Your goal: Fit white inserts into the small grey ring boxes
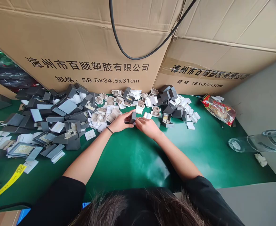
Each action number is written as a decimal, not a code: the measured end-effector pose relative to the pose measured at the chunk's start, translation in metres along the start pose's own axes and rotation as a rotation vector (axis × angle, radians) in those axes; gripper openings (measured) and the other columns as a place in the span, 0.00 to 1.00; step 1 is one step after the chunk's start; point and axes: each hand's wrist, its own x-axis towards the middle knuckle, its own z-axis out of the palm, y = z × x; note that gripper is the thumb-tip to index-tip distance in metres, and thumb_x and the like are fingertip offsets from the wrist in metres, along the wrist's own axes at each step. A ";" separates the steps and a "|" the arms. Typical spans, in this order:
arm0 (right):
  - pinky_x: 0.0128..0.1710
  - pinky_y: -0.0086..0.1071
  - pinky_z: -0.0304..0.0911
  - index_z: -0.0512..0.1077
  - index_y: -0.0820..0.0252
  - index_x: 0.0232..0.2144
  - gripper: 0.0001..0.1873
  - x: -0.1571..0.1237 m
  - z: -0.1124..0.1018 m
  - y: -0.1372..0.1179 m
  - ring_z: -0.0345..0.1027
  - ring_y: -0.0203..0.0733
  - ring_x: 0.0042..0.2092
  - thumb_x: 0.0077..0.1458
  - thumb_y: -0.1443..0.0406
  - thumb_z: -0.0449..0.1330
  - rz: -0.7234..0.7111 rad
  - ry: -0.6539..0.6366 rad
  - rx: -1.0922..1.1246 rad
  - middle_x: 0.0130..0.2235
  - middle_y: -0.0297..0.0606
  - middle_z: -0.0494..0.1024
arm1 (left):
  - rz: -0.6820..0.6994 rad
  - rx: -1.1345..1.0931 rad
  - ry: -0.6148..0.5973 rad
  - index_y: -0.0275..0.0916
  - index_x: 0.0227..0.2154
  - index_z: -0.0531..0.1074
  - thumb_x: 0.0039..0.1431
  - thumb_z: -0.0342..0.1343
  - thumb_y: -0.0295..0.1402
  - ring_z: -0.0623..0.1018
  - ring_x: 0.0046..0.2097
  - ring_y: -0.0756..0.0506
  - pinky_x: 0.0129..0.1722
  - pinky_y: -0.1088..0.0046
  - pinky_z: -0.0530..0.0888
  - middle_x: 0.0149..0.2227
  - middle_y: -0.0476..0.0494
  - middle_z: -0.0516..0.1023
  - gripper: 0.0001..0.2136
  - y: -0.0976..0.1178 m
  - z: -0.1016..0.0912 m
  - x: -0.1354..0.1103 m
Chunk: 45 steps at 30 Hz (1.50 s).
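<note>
A small dark-grey rectangular box [133, 118] is standing up between the thumb and fingers of the left hand [119, 123], which are gripping it from its left side. The right hand [148, 126] is bending its fingers in against the box's lower right edge; whether they are pinching anything there, I cannot tell. 1 curled white card insert [147, 115] is lying just beyond the right fingers, and 1 open dark-grey box with a pale gold interior [167, 119] is sitting near, to their right. Just past the left fingertips, a spread of white and beige folded inserts [110, 109] is covering the green tabletop [130, 166]. Farther left of the fingers, a big heap of dark-grey boxes [55, 119] is sprawling, several gaping; a smaller mixed heap [172, 99] is lying beyond them to the right. Well right of the fingers, a red-and-clear snack packet [219, 110] and a clear cylindrical bottle [258, 143] are lying. Behind everything, 2 large brown cardboard cartons [93, 40] are standing, a black cable [138, 58] hanging before them.
</note>
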 end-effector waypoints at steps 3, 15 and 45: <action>0.26 0.27 0.56 0.68 0.63 0.32 0.14 0.000 0.003 -0.004 0.70 0.39 0.38 0.63 0.70 0.44 0.009 0.040 -0.039 0.31 0.41 0.76 | 0.000 0.034 0.027 0.43 0.62 0.55 0.46 0.63 0.38 0.72 0.53 0.37 0.54 0.57 0.69 0.55 0.39 0.69 0.39 0.000 0.001 0.000; 0.39 0.32 0.68 0.71 0.62 0.41 0.13 -0.014 0.012 -0.012 0.66 0.47 0.54 0.61 0.72 0.48 0.029 0.093 0.060 0.49 0.46 0.75 | 0.013 -0.020 -0.008 0.41 0.60 0.56 0.51 0.60 0.39 0.73 0.53 0.40 0.53 0.62 0.70 0.56 0.37 0.67 0.34 0.013 0.003 -0.005; 0.26 0.36 0.71 0.62 0.57 0.33 0.16 -0.019 0.030 0.002 0.71 0.39 0.24 0.48 0.53 0.58 0.811 0.311 1.436 0.28 0.33 0.76 | 0.202 0.416 0.172 0.42 0.60 0.51 0.59 0.52 0.37 0.59 0.63 0.41 0.61 0.61 0.61 0.62 0.38 0.58 0.28 0.020 0.033 -0.016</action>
